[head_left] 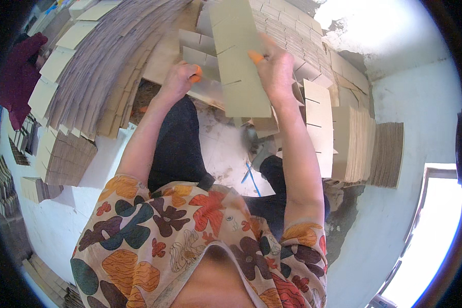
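My right hand (276, 69) grips the right edge of a long slotted cardboard strip (236, 56), its thumb in an orange finger cover pressed on the face. The strip stands tilted and has short cuts along it. To its left, my left hand (180, 81) is closed, an orange cover on a fingertip; what its fingers hold, if anything, is hidden. Close beyond that hand stand cardboard divider pieces (197, 41), partly behind the strip. Beside my right forearm, another slotted cardboard piece (318, 123) stands upright.
Long rows of stacked cardboard strips (108, 61) curve along the left. More stacks (354, 143) stand at the right by a pale blue wall (416, 113). A person's dark red garment (23, 77) shows at the far left. A blue strip (252, 179) lies on the floor between my legs.
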Demonstrator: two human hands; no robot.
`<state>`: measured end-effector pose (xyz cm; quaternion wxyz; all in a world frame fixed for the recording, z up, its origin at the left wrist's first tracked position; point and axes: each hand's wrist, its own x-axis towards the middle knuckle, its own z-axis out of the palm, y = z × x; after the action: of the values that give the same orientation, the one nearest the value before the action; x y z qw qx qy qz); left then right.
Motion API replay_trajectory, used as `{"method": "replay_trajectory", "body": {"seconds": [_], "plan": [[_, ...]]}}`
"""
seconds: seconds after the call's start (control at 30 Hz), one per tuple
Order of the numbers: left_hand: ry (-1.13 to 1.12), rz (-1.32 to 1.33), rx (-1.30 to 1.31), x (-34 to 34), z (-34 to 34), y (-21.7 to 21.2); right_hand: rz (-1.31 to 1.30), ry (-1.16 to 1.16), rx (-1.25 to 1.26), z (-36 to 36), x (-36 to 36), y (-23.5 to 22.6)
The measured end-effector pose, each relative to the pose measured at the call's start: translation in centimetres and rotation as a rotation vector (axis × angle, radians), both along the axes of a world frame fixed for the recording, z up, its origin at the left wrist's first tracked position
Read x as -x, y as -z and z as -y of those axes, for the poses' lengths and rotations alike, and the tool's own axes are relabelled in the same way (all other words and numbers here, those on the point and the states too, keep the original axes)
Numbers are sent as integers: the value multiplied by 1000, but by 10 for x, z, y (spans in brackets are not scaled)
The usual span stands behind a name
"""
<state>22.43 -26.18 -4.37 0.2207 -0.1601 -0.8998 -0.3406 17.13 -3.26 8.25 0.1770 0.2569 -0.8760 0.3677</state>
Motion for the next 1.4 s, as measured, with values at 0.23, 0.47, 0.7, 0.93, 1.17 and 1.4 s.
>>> {"method": "replay_trajectory", "body": {"seconds": [0.23, 0.47, 0.7, 0.93, 1.17, 1.4], "plan": [[-13, -69, 32, 1, 1, 5, -25, -5, -71, 38, 18, 13], [-31, -59, -36, 2, -7, -3, -109, -105, -96, 50, 41, 40], [-59, -73, -20, 8, -4, 9, -36, -132, -236, 69, 35, 54], [-78, -63, -59, 9, -8, 7, -15, -149, -349, 75, 37, 64], [-62, -22, -44, 14, -5, 11, 115, -147, -600, 65, 5, 12], [-44, -18, -54, 17, -9, 6, 64, -164, -673, 61, -9, 32]]}}
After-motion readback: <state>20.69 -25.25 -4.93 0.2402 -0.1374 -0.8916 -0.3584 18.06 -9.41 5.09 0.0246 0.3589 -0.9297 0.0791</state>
